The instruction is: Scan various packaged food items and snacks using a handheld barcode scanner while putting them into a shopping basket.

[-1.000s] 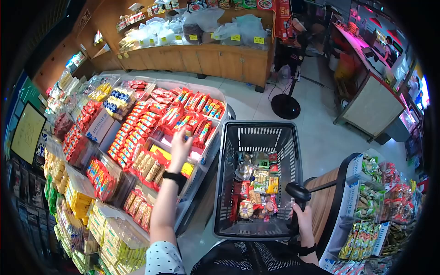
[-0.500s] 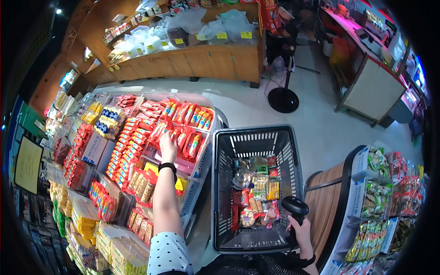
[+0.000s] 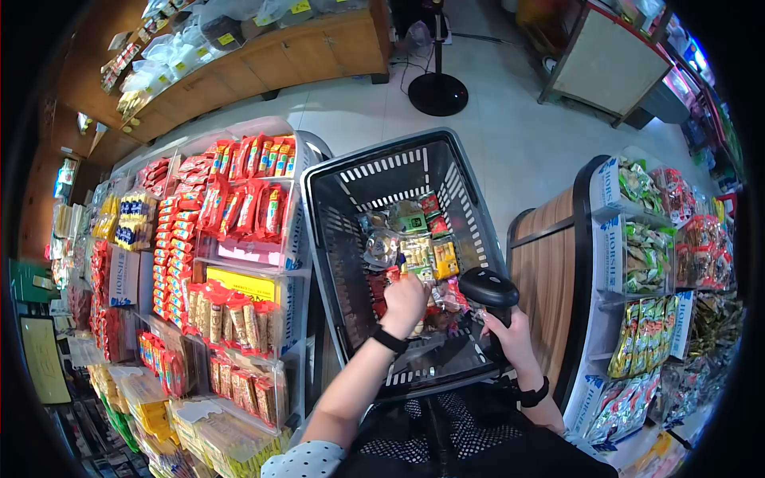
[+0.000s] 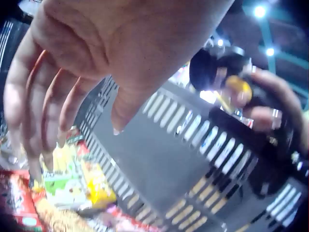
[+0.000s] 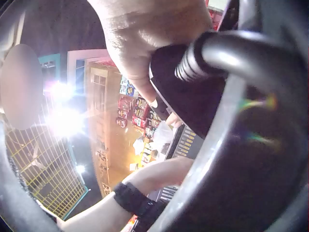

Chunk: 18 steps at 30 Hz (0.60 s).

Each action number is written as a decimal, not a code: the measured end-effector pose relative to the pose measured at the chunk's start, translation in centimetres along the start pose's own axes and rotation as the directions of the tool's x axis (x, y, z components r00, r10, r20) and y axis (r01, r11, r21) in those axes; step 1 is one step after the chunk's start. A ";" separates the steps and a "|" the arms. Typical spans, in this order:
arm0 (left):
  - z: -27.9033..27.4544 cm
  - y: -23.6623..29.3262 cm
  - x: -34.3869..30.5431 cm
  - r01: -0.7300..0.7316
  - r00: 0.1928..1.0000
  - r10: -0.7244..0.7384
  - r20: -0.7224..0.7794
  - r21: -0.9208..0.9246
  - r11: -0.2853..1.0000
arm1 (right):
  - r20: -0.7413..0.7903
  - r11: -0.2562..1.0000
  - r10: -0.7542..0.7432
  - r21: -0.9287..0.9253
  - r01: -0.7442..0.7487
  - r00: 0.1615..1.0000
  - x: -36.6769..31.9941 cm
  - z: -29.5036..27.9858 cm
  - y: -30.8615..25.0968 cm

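Note:
My left hand (image 3: 406, 304) reaches down inside a black shopping basket (image 3: 323, 263). In the left wrist view its fingers (image 4: 24, 104) hang loosely extended over snack packets, with the thumb apart from them. Among the packets are a green-and-white one (image 4: 65, 188), a yellow one (image 4: 99, 183) and a red one (image 4: 17, 198). My right hand (image 3: 514, 334) grips the basket's black handle (image 3: 488, 288) at the near right corner. In the right wrist view that hand (image 5: 154, 29) is wrapped over the handle, most of its fingers hidden.
Left of the basket stands a tiered snack display with red wrapped packets (image 3: 243, 209), grain bars (image 3: 231, 319) and a yellow sign (image 3: 243, 285). A wood-sided rack (image 3: 546, 279) with bagged snacks (image 3: 641, 338) stands at the right. Ahead are a round black stand base (image 3: 437, 94) and a wooden counter (image 3: 295, 64).
My left hand was among the red packets on the left display and has moved right into the basket. The view has turned down and left. My right hand keeps its grip on the handle.

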State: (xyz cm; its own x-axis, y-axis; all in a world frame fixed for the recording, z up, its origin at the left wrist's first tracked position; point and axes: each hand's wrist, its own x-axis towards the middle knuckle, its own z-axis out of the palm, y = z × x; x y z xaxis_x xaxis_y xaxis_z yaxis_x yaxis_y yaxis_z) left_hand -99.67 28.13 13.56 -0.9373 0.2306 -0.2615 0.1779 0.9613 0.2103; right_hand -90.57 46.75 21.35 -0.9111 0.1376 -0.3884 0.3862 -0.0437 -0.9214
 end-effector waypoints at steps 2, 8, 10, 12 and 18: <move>4.0 0.8 -0.5 0.094 0.985 -0.103 0.137 0.070 0.993 | 0.021 1.000 0.002 0.030 -0.002 1.000 0.2 -0.5 0.1; 9.2 -0.9 -0.6 0.340 0.842 -0.414 0.346 0.257 0.905 | 0.029 0.994 -0.039 0.101 0.036 0.999 0.5 -1.0 0.5; 11.2 -1.8 -1.0 0.370 0.853 -0.438 0.282 0.264 0.891 | 0.029 0.993 -0.060 0.104 0.056 0.998 0.7 -1.2 0.5; 11.8 -2.0 -1.4 0.501 0.783 -0.551 0.288 0.233 0.834 | 0.040 0.997 -0.064 0.049 0.062 0.997 0.6 -1.4 0.2; 13.5 -2.3 -3.4 0.563 0.821 -0.565 0.084 0.048 0.825 | 0.048 0.995 -0.064 0.074 0.060 0.997 -0.2 -1.1 0.4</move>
State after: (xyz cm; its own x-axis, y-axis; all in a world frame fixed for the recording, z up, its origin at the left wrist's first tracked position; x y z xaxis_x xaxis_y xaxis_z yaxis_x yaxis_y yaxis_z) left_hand -92.86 27.15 1.19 -0.8447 -0.3410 -0.4125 -0.3664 0.9303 -0.0187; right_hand -90.06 47.77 21.05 -0.9398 0.0921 -0.3291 0.3190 -0.1090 -0.9415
